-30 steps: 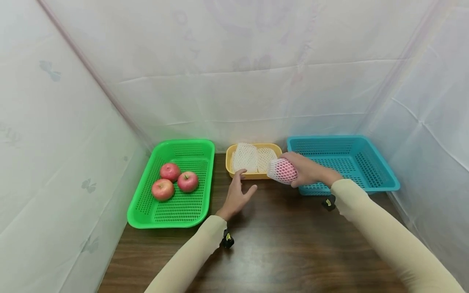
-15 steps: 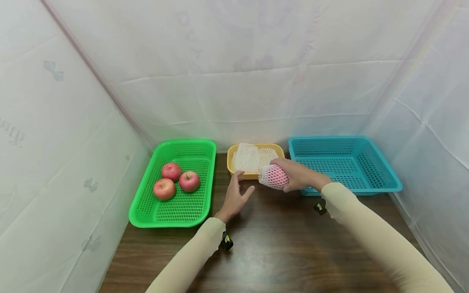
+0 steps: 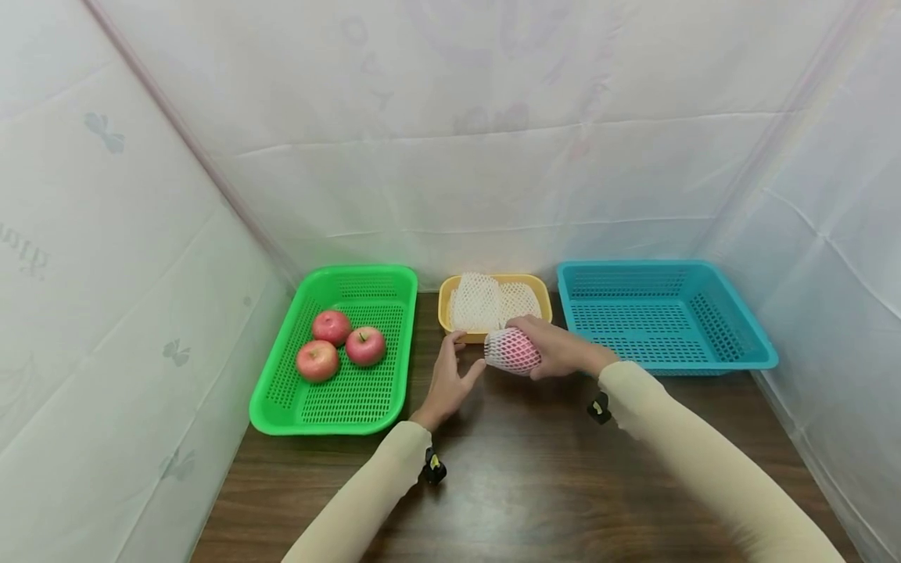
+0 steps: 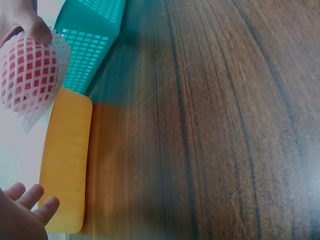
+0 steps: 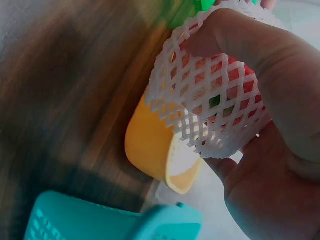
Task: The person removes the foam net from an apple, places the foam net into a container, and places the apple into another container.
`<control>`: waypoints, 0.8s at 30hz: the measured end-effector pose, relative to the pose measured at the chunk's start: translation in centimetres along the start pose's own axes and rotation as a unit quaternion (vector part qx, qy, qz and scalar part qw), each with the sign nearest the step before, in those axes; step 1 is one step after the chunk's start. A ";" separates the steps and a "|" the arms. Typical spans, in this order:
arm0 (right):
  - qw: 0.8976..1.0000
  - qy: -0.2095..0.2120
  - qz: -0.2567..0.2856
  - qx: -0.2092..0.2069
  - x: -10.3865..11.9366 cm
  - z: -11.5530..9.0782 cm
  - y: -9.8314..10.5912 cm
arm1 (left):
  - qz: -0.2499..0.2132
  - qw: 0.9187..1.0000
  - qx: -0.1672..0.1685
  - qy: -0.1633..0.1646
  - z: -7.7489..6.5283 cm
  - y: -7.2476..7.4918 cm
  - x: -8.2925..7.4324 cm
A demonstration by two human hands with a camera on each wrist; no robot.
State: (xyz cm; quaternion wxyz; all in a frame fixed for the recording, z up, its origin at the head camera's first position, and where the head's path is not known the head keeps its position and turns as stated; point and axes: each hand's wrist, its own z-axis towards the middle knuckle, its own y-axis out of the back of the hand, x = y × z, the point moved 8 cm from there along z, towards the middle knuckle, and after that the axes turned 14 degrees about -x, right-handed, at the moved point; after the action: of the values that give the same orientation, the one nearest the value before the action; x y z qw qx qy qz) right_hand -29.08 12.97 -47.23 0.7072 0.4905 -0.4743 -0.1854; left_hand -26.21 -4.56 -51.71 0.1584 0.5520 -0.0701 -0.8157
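Note:
My right hand (image 3: 561, 349) grips a red apple (image 3: 517, 352) wrapped in a white foam net sleeve (image 5: 190, 95), held in front of the small yellow basket (image 3: 476, 338). In the right wrist view the thumb presses on the net from one side, and red skin shows through its mesh. My left hand (image 3: 448, 385) has its fingers spread and holds nothing; its thumb tip is close to the netted apple, and from the head view I cannot tell whether they touch. White foam nets (image 3: 477, 301) lie flat in the yellow basket.
A green basket (image 3: 263, 403) on the left holds three red apples (image 3: 365, 346). To the right stands a blue basket (image 3: 637, 317) with perforated walls. All stand on a dark wooden table (image 3: 535, 485), with white curtains (image 3: 422, 180) behind and at both sides.
My right hand has carried the netted apple leftward, from beside the blue basket to near my left hand. The left hand has stayed almost in place.

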 end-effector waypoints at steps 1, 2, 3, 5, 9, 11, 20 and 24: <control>1.000 0.000 0.000 0.001 0.0 0.0 -0.2 | 0.000 1.000 0.000 0.001 0.0 0.0 0.1; 1.000 0.000 0.001 0.001 0.0 0.1 -0.4 | 0.003 1.000 0.000 0.002 -0.1 0.1 0.1; 1.000 0.001 0.002 0.002 0.0 0.1 -0.6 | 0.002 1.000 0.000 0.002 -0.1 0.1 0.2; 1.000 0.002 0.003 0.004 0.1 0.1 -0.9 | 0.001 1.000 -0.002 0.002 -0.2 0.2 0.2; 1.000 -0.001 0.011 0.005 0.2 0.2 -1.7 | -0.003 1.000 -0.003 0.006 -0.4 0.4 0.3; 1.000 -0.005 0.013 0.007 0.1 0.2 -2.2 | -0.004 1.000 -0.001 0.011 -0.5 0.4 0.4; 1.000 -0.024 0.009 0.016 -0.2 0.4 -4.2 | -0.011 1.000 0.005 0.026 -0.8 0.6 0.9; 1.000 -0.019 0.007 0.016 -0.3 0.6 -4.9 | -0.018 0.999 0.002 0.032 -0.8 0.7 1.2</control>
State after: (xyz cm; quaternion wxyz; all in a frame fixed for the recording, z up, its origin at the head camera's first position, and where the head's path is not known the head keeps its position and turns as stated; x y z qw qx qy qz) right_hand -28.75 10.69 -51.59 0.6910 0.4951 -0.4942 -0.1820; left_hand -25.72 -5.55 -52.86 0.1448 0.5795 -0.0563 -0.8000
